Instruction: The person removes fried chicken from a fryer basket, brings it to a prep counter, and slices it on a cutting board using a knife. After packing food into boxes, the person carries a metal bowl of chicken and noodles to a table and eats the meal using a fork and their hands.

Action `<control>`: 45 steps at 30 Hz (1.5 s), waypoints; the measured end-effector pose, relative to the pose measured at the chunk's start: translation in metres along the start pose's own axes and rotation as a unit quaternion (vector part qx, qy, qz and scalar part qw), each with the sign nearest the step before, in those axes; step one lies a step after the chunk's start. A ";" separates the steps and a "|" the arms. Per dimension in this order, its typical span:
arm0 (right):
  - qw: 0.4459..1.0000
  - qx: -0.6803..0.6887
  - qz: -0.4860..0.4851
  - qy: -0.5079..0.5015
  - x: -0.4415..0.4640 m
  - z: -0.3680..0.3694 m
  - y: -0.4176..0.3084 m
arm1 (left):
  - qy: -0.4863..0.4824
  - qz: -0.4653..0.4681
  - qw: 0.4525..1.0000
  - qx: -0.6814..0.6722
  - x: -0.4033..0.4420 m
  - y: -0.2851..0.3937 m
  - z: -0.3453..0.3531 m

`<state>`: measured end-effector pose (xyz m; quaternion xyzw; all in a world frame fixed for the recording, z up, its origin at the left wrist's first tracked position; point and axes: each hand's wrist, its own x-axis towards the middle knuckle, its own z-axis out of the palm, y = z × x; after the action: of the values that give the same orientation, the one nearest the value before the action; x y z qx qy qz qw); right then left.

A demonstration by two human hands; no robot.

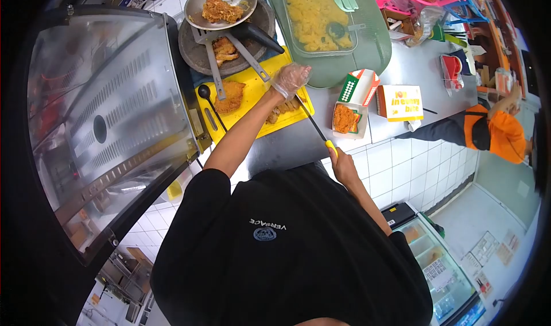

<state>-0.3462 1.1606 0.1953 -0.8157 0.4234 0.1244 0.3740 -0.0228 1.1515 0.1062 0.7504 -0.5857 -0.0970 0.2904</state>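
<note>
My left hand (291, 79), in a clear plastic glove, is over the right end of a yellow cutting board (250, 78). Its fingers are drawn together, and what they grip is hidden. My right hand (343, 167), which looks bare, is closed round the yellow handle of a knife (314, 123). The dark blade slants up to the board, its tip end near my left hand beside cut pieces of fried chicken (281, 111). A breaded chicken cutlet (230, 96) lies further left on the board, with metal tongs (214, 65) above it and a black ladle (205, 92) alongside.
Behind the board, a metal bowl (198, 17) with fried chicken rests on a stone mortar (186, 45). A lidded tub of yellow food (313, 16) stands on a green tray (370, 45). An open box (359, 89) holds chicken beside a printed carton (396, 105). A glass-doored cabinet (115, 96) stands left; a person in orange (505, 134) is at right.
</note>
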 end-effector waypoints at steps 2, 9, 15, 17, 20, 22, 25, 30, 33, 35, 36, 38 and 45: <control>1.000 -0.006 -0.004 0.012 0.003 0.004 0.002 | -0.012 -0.004 1.000 0.021 0.003 -0.001 0.003; 0.997 -0.031 0.057 -0.030 -0.020 0.003 -0.025 | -0.038 -0.088 0.987 -0.132 0.000 0.013 -0.020; 0.999 0.023 0.041 0.026 -0.010 0.028 -0.004 | -0.022 -0.016 0.997 -0.076 0.010 -0.009 0.009; 0.995 0.092 0.012 0.021 -0.012 0.033 -0.003 | -0.040 -0.030 0.997 -0.062 0.002 0.007 -0.021; 0.994 0.105 0.015 0.031 -0.032 0.010 -0.021 | 0.043 0.079 0.993 0.076 -0.025 0.011 -0.042; 0.995 0.083 0.008 0.052 -0.043 0.001 -0.024 | 0.152 -0.004 0.986 -0.073 -0.069 0.048 -0.061; 0.996 -0.045 0.027 0.078 -0.044 0.000 -0.026 | 0.230 -0.087 0.968 0.054 -0.123 0.060 -0.062; 0.992 -0.046 0.037 0.107 -0.030 -0.010 -0.028 | 0.200 -0.254 0.944 0.059 -0.165 0.081 -0.054; 0.994 -0.057 0.025 0.091 -0.017 -0.009 -0.015 | 0.071 -0.390 0.917 -0.037 -0.165 0.079 -0.044; 0.997 -0.007 -0.004 0.075 -0.008 -0.003 0.007 | 0.123 -0.357 0.921 -0.094 -0.167 0.050 -0.015; 0.997 0.043 -0.034 0.056 -0.006 -0.003 0.013 | 0.150 -0.341 0.920 -0.122 -0.168 0.039 -0.008; 0.989 0.134 0.049 -0.027 -0.014 -0.012 0.007 | 0.170 -0.282 0.944 -0.036 -0.166 0.023 -0.004; 0.890 0.370 0.137 -0.226 -0.015 0.008 0.002 | 0.146 -0.326 0.934 0.002 -0.114 0.083 -0.045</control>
<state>-0.3559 1.1741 0.1966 -0.5016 0.4502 0.1899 0.7140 -0.1030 1.2608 0.1665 0.9067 -0.2605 -0.0742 0.3234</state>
